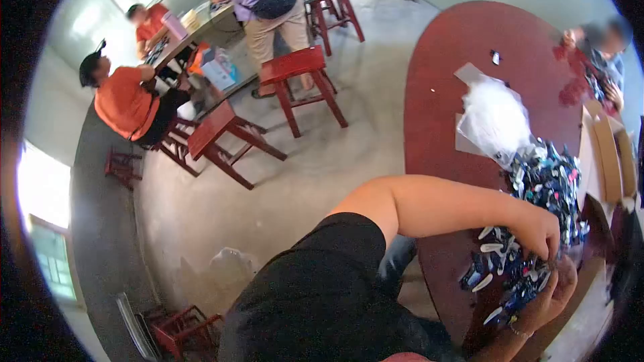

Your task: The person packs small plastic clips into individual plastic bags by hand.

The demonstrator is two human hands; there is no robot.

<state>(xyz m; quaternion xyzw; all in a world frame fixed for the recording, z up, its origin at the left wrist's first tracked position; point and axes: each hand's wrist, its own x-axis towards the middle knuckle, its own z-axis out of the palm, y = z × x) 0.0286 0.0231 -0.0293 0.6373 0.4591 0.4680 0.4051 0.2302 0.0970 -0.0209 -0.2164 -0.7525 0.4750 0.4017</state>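
My left hand (pixel 537 231) reaches across the pile with its fingers pinched together, pointing down. Just below it is my right hand (pixel 555 289), a bracelet on the wrist, its fingers curled up towards the left fingertips. The two hands meet at one spot; whatever small thing is between them is too small and hidden to name. Under and beside them lies a loose heap of small elongated pieces (pixel 510 265), mostly black, dark blue and white. A larger heap of similar small pieces (pixel 547 177) spreads just beyond my left hand.
A white plastic bag (pixel 496 117) lies on the dark red table (pixel 439 53), beside the larger heap. An open cardboard box (pixel 607 157) stands along the far side. Another person (pixel 607 47) works across the table. Red wooden stools (pixel 292 67) and other people (pixel 127 104) are behind.
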